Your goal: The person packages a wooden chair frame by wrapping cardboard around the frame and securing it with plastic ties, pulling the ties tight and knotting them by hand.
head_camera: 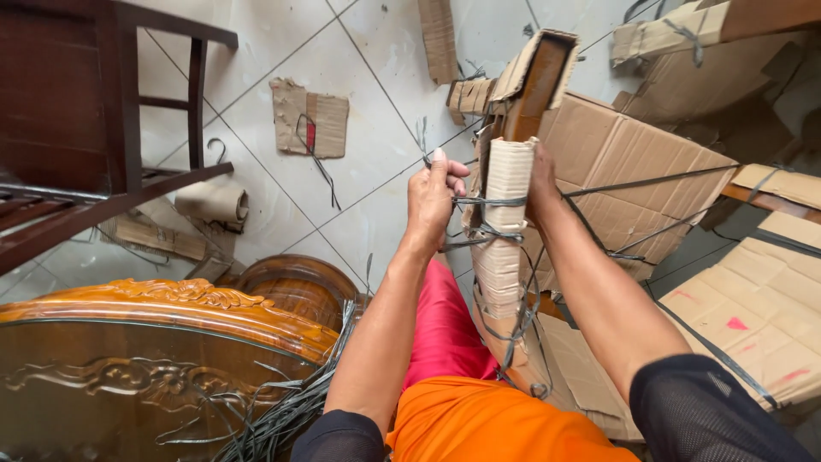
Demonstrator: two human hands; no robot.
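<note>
A long wooden piece wrapped in corrugated cardboard point(505, 231) stands tilted between my arms, bound with grey plastic straps point(492, 205). My left hand point(432, 201) pinches a strap on the left side of the wrapping, thumb pointing up. On the right side my right hand point(540, 184) grips the wrapped piece, its fingers mostly hidden behind the cardboard. Bare brown wood point(539, 81) shows at the top end, where the cardboard is torn open.
A carved wooden furniture piece with a glass panel point(162, 342) lies at lower left, cut straps point(282, 411) heaped on it. A dark wooden frame point(103, 103) stands at upper left. Flattened cardboard sheets point(753, 316) and scraps point(310, 118) cover the tiled floor.
</note>
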